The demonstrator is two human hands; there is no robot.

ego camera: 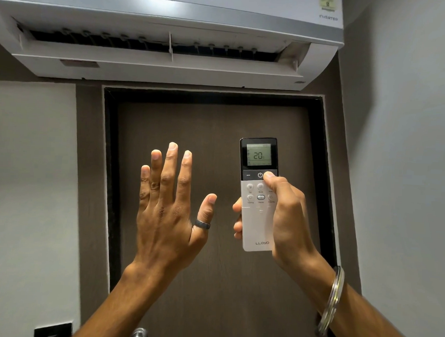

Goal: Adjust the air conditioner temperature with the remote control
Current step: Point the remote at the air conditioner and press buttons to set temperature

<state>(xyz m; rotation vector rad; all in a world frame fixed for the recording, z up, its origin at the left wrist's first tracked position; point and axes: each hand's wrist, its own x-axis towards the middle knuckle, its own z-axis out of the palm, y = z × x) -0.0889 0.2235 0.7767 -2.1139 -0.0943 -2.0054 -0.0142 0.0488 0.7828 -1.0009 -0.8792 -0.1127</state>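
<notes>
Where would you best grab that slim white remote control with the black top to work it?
Grip the plain lower half of the white remote control, wrapping in from its right edge as the right hand does. The body is narrow and held upright, and its lower part carries no buttons. That probably leaves the thumb free to reach the dark button strip, with the screen reading 20 uncovered. The left hand is open, apart from it.
</notes>
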